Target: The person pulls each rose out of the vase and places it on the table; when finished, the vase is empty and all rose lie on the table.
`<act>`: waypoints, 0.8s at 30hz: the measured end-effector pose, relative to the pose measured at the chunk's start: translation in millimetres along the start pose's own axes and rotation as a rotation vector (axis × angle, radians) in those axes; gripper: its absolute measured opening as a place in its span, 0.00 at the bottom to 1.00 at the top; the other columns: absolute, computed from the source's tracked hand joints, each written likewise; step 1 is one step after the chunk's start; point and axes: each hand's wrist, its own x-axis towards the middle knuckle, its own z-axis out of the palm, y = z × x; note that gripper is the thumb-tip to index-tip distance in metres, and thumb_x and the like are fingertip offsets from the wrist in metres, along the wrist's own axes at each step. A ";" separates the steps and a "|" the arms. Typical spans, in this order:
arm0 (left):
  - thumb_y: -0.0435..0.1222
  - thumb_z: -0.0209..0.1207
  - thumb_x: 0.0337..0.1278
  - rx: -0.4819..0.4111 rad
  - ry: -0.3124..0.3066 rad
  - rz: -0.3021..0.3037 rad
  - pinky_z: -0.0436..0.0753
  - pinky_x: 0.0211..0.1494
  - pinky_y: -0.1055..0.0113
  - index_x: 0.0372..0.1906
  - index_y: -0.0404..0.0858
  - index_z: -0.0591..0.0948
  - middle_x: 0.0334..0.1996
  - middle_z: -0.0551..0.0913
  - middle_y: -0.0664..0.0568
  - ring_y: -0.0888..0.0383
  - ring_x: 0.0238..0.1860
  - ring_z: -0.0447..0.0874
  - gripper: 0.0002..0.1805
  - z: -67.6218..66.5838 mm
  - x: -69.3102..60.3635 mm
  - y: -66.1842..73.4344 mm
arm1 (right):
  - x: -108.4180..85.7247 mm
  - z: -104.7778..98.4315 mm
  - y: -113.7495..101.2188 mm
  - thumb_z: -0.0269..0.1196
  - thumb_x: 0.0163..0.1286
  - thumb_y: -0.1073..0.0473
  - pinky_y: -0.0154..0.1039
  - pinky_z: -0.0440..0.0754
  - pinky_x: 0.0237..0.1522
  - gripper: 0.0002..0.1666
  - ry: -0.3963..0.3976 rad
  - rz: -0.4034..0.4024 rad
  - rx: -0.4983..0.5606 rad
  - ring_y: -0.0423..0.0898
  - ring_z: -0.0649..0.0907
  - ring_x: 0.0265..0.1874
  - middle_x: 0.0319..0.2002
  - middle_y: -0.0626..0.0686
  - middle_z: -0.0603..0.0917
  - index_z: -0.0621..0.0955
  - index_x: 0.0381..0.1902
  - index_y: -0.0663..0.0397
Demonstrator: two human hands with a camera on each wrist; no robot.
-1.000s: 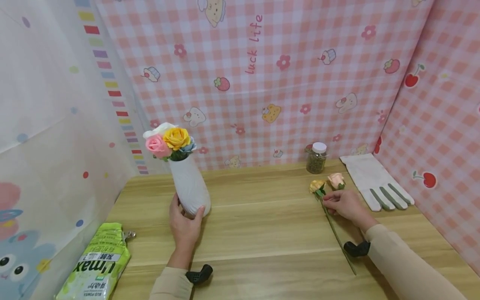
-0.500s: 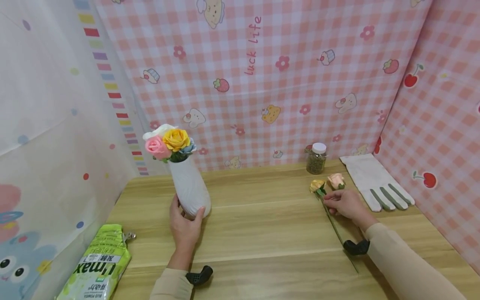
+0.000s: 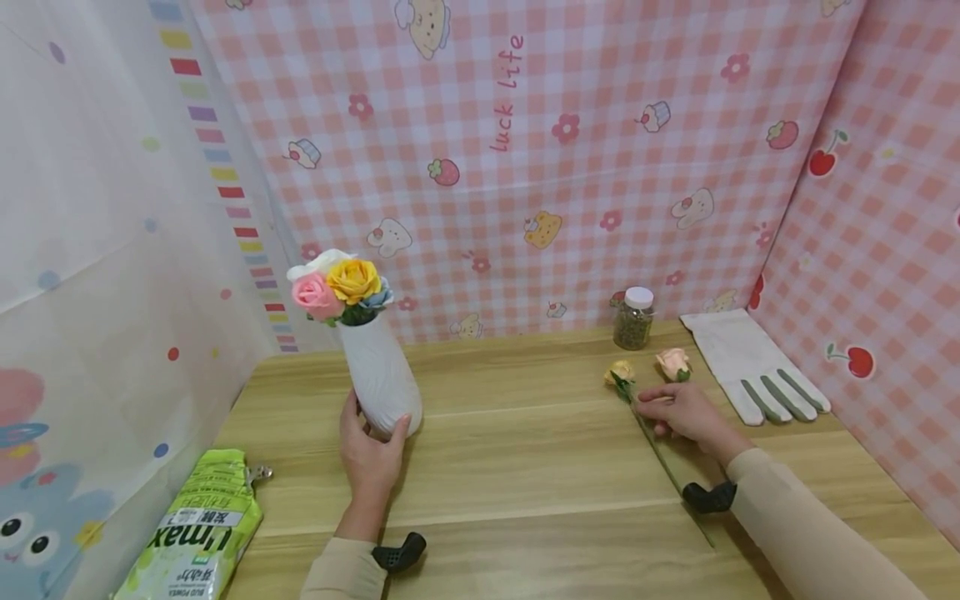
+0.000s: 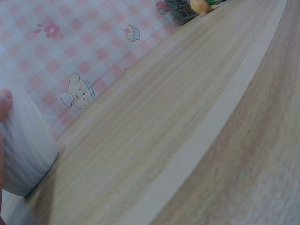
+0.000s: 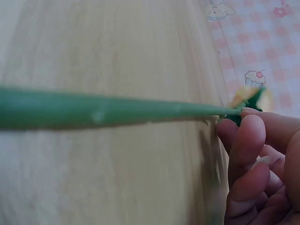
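So the loose yellow rose (image 3: 619,375) has slid a bit toward 9 o'clock along with the right hand (image 3: 678,412), while the left hand and the vase look parked in the same spot. Clock directions are from the head view, 12 being the far edge.

The rose sits toward the right part of the desk, bloom pointing about 11 and stem running down to about 5. Right hand is clearly the nearer one: thumb and fingertips pinch the stem just below the leaves, other fingers loosely curled. Can't tell if the stem's tail end touches wood.

The key bit: the white vase (image 3: 378,375) is at 9 o'clock from that pinch, well apart, with only bare desk (image 3: 517,433) between. Left hand (image 3: 371,454) cups its lower body, thumb on one side, fingers round the other. Its mouth leans toward 11, could be just the lens, and a bunch of flowers (image 3: 354,280) already fills it.

Peach rose (image 3: 673,363) is just past the right hand at 12, stem mostly hidden. Jar (image 3: 633,318) is at 11 from that hand, glove (image 3: 750,362) at 2. Green bag (image 3: 195,533) is at 8 from the left hand. Pink checked cloth (image 3: 480,92) hangs behind it all.
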 end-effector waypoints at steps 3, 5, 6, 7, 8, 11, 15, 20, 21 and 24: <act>0.39 0.75 0.42 0.001 0.000 0.006 0.80 0.50 0.45 0.70 0.35 0.63 0.61 0.71 0.38 0.45 0.59 0.72 0.48 -0.1 -0.1 -0.5 | 0.9 2.5 0.1 0.66 0.65 0.51 0.33 0.73 0.16 0.29 -0.013 0.010 0.009 0.40 0.80 0.18 0.27 0.51 0.86 0.76 0.58 0.64; 0.39 0.75 0.42 0.000 0.002 0.013 0.80 0.49 0.45 0.70 0.35 0.63 0.61 0.70 0.38 0.44 0.58 0.72 0.48 -0.2 -0.1 -0.8 | 1.3 4.7 -0.2 0.66 0.65 0.52 0.33 0.73 0.15 0.29 -0.016 0.012 0.014 0.40 0.79 0.18 0.29 0.51 0.87 0.76 0.57 0.64; 0.39 0.75 0.42 -0.001 0.002 0.015 0.80 0.49 0.45 0.70 0.35 0.63 0.61 0.70 0.38 0.44 0.58 0.72 0.48 -0.2 0.0 -0.8 | 1.3 6.0 -0.6 0.67 0.64 0.52 0.32 0.72 0.15 0.28 -0.015 0.017 0.017 0.40 0.79 0.18 0.30 0.51 0.87 0.77 0.56 0.63; 0.39 0.75 0.42 -0.001 0.002 0.017 0.80 0.49 0.45 0.70 0.35 0.63 0.61 0.70 0.38 0.44 0.58 0.72 0.48 -0.1 0.2 -0.9 | 1.2 7.1 -1.2 0.67 0.64 0.52 0.33 0.72 0.15 0.28 -0.022 0.006 0.010 0.40 0.79 0.18 0.30 0.51 0.87 0.77 0.56 0.64; 0.39 0.75 0.42 -0.003 0.003 0.019 0.80 0.49 0.45 0.70 0.35 0.63 0.61 0.71 0.38 0.44 0.58 0.72 0.48 -0.1 0.3 -0.9 | 0.8 8.5 -2.1 0.67 0.64 0.52 0.33 0.71 0.15 0.27 -0.023 0.003 0.002 0.41 0.79 0.18 0.29 0.51 0.86 0.77 0.55 0.63; 0.38 0.75 0.41 -0.003 0.003 0.020 0.80 0.49 0.45 0.70 0.35 0.63 0.61 0.71 0.38 0.44 0.58 0.72 0.48 0.2 0.9 -1.2 | -0.5 12.9 -5.4 0.68 0.63 0.52 0.33 0.71 0.15 0.24 -0.035 -0.017 -0.039 0.41 0.78 0.19 0.27 0.51 0.85 0.80 0.51 0.62; 0.38 0.75 0.42 0.001 0.006 0.016 0.80 0.49 0.47 0.70 0.36 0.63 0.61 0.71 0.39 0.45 0.58 0.72 0.48 0.3 1.5 -1.5 | -2.7 19.4 -9.1 0.70 0.60 0.54 0.34 0.72 0.16 0.19 -0.035 -0.065 -0.109 0.42 0.79 0.20 0.25 0.50 0.85 0.83 0.45 0.60; 0.38 0.75 0.41 0.009 0.007 0.016 0.81 0.49 0.48 0.70 0.36 0.63 0.60 0.71 0.39 0.46 0.58 0.73 0.48 0.1 0.9 -1.6 | -3.0 23.0 -9.1 0.71 0.58 0.58 0.35 0.77 0.21 0.16 -0.012 -0.118 -0.112 0.43 0.80 0.21 0.27 0.51 0.86 0.83 0.41 0.63; 0.38 0.75 0.41 0.009 0.008 0.016 0.81 0.49 0.48 0.70 0.36 0.64 0.60 0.71 0.39 0.46 0.58 0.73 0.48 0.0 0.8 -1.4 | -2.9 22.3 -8.8 0.71 0.58 0.59 0.35 0.78 0.22 0.16 -0.004 -0.123 -0.103 0.43 0.81 0.21 0.27 0.52 0.86 0.83 0.41 0.64; 0.38 0.75 0.41 0.019 0.007 0.019 0.81 0.48 0.48 0.70 0.36 0.63 0.60 0.71 0.39 0.46 0.58 0.73 0.48 0.5 1.2 -1.7 | -3.0 16.5 -9.2 0.69 0.60 0.59 0.36 0.80 0.23 0.15 0.028 -0.144 -0.102 0.44 0.81 0.22 0.28 0.53 0.86 0.83 0.42 0.65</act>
